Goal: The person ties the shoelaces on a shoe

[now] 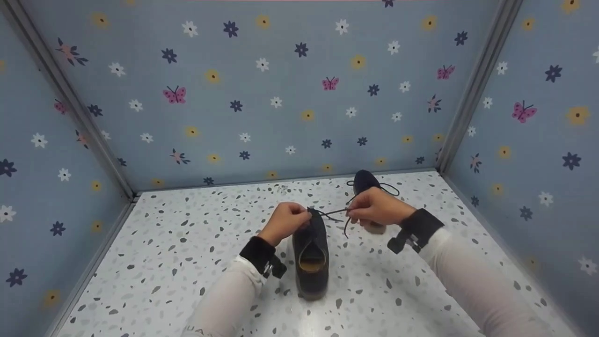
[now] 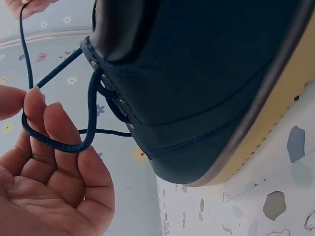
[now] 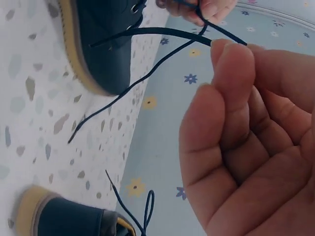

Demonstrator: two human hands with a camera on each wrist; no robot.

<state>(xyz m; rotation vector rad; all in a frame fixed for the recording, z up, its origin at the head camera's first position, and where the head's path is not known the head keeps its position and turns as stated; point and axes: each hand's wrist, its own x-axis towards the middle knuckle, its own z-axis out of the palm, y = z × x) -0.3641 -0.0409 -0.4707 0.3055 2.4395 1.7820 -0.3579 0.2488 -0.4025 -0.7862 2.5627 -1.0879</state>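
Right hand (image 3: 246, 152) hogs its wrist view, fingers (image 3: 236, 69) pinching a dark lace (image 3: 162, 30). Left hand (image 2: 59, 191) pinches it too, with a slack loop across its fingers. Yank too hard on the right and that loop probably slips free; loose ends could tangle as well. Lace belongs to the dark shoe (image 1: 312, 283) sitting upright between the hands on the speckled counter (image 1: 187, 262). Nothing's clearly bracing it, so a tug might slide it. Second shoe (image 1: 366, 180) sits partly behind the right hand. No brands I can spot; left sleeve (image 1: 229, 292) has cut-off lettering (image 1: 201, 332), can't read it.
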